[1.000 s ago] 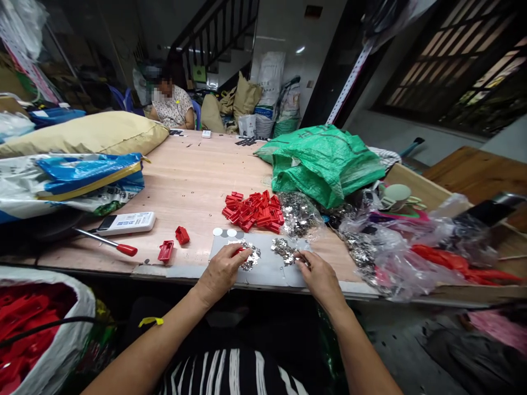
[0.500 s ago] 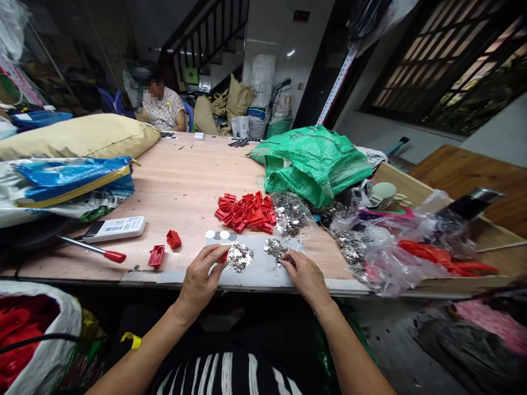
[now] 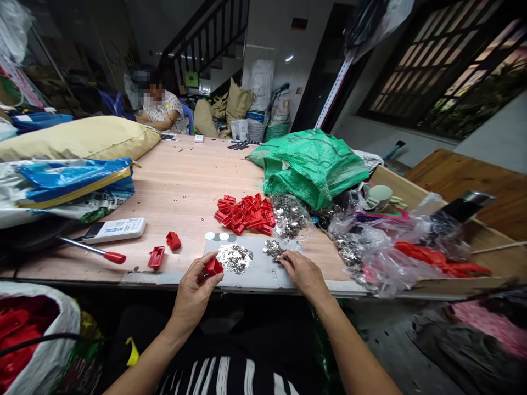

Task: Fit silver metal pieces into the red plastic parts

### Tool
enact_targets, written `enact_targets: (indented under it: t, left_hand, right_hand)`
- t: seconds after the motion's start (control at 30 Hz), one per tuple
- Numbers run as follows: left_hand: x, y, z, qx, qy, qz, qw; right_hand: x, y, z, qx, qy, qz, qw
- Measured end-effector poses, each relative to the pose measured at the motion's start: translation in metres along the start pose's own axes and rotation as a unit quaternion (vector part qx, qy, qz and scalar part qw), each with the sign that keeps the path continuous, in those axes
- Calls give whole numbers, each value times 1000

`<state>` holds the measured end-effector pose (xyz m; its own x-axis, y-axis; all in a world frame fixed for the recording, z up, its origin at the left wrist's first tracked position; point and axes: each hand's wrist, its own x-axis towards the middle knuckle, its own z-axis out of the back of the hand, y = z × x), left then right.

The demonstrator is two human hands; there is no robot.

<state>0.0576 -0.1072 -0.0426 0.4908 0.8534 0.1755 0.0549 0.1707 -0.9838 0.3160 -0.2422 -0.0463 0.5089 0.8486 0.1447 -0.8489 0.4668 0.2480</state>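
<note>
My left hand (image 3: 195,289) is closed on a small red plastic part (image 3: 214,266) at the near table edge, just left of a heap of small silver metal pieces (image 3: 234,257). My right hand (image 3: 302,272) rests with fingertips pinched at a second silver heap (image 3: 272,250); what they pinch is too small to name. Both heaps lie on a grey card (image 3: 263,270). A pile of red plastic parts (image 3: 245,213) sits just beyond the card.
Two loose red parts (image 3: 164,249), a red-handled screwdriver (image 3: 93,249) and a white remote (image 3: 115,229) lie at left. Green bag (image 3: 313,164) and clear bags of metal pieces (image 3: 370,247) crowd the right. Sacks line the left. A person (image 3: 158,107) sits at the far end.
My left hand has drawn back from the silver heap toward the table edge, now with the red part showing in its fingers. The right hand stays at the second heap.
</note>
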Motion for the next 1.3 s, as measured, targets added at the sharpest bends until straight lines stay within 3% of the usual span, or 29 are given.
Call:
enact_targets:
  t: [0.27,0.57,1.0,1.3]
  left_hand:
    - [-4,1,1,-36,5,27,999]
    - [-6,1,1,-1,11,42,999]
    - [-8,4,0,-48,8,45,998]
    - [-10,5,-1,-39,7,33,999]
  right_hand:
    - [-2,4,0,-2,-10,-3,1000]
    - [0,17,-1,23,-32,-18,999]
    - [-2,24,-2,79,-14,-7,997]
    - [0,46,-6,66,15,-2,998]
